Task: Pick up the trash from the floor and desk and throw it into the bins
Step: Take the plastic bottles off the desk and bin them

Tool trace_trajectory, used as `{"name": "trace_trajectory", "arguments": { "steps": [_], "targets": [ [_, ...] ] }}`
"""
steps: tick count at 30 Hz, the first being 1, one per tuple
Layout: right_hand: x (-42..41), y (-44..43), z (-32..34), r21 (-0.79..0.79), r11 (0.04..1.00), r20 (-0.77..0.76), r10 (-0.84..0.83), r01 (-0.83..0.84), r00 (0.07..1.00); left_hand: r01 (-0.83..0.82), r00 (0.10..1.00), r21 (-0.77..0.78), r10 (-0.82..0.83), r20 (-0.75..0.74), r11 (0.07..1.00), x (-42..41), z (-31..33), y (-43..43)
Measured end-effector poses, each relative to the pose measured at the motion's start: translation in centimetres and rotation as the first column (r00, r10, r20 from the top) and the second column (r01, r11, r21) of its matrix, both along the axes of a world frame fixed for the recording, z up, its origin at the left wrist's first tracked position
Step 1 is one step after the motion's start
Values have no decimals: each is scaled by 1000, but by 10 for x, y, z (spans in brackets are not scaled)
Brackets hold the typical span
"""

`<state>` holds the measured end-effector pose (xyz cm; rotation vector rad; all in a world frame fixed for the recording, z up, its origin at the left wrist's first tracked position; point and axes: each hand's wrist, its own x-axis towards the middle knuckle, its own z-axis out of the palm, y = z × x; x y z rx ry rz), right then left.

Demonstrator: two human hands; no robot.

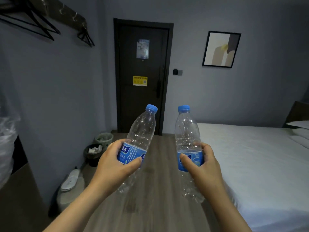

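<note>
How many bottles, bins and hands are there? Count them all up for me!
Bottles: 2 (left bottle, right bottle)
Bins: 2 (dark bin, green bin)
Hands: 2 (left hand, right hand), each holding a bottle
Total: 6

- The tilted clear plastic bottle with a blue cap (142, 129) is seen to be thin, glossy and dented, with a shiny blue film label.
- The upright clear plastic bottle with a blue cap (187, 131) is seen in the same glossy, crumpled plastic.
- The brown wood-grain floor (160, 206) is finished smooth, with a dull sheen.
- The white bed (250, 164) is covered in matt cloth.
- The pale green basket bin (105, 139) is made of openwork plastic.
- The clear bag (6, 139) is crinkled, shiny film.
</note>
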<state>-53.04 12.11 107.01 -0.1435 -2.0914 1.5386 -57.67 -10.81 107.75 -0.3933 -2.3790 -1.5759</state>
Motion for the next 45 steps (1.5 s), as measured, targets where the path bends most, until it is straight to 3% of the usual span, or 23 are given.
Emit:
{"name": "trace_trajectory", "arguments": {
  "steps": [12,25,37,45],
  "targets": [
    [-194,35,-26,31,993,85,109,-112,990,-123,988,35,119,97,992,-177,-29,27],
    [-472,-8,-20,52,983,110,170,-177,979,-207,977,120,199,78,971,-447,-31,-28],
    [-707,-15,-48,40,951,140,299,-307,944,-295,953,85,286,102,952,-661,-58,-30],
    [-878,5,-35,25,914,134,399,-406,907,-437,895,32,430,121,899,-797,-55,-18]
  ]
}}
